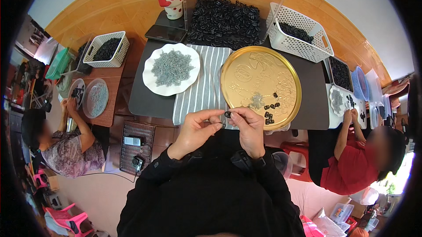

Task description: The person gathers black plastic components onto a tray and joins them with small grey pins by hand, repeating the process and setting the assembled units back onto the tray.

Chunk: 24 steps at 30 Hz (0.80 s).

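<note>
At the left, a scalloped white plate (171, 90) heaped with small grey pieces (172, 68) sits beside a striped cloth (204, 72), below which the left hand (193, 131) bends thumb and forefinger toward the centre, though whether they pinch anything cannot be told. Just beyond those fingertips, a small black piece (227, 114) lies at the very tips of the right hand (250, 131), pinched between thumb and forefinger, near the rim of a gold tray (281, 68) bearing similar black pieces (269, 115).
</note>
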Available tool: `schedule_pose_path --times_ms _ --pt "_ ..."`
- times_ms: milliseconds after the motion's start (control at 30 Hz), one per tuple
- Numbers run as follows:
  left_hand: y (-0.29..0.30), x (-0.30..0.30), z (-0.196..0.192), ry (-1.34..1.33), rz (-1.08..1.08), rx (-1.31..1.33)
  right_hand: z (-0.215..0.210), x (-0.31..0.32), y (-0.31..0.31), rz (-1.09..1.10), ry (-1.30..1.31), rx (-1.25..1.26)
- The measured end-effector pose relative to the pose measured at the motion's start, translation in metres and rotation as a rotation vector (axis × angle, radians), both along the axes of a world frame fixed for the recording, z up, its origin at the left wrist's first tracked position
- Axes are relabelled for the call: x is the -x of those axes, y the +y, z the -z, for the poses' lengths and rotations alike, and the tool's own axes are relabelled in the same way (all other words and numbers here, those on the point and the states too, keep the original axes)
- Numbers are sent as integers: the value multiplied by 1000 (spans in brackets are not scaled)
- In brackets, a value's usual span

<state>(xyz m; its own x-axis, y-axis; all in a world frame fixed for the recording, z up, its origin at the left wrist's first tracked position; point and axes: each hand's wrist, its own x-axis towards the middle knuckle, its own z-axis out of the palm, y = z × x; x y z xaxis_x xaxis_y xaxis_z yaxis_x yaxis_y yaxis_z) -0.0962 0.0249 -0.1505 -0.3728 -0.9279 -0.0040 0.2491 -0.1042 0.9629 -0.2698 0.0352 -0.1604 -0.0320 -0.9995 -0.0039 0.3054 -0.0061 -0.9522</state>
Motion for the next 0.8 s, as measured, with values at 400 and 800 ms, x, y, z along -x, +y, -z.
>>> schedule_pose_path --times_ms 400,800 --pt "0 4 5 16 -11 -39 4 -5 4 -43 -88 -5" --pt "1 4 8 -16 -57 -78 6 -9 6 18 130 110"
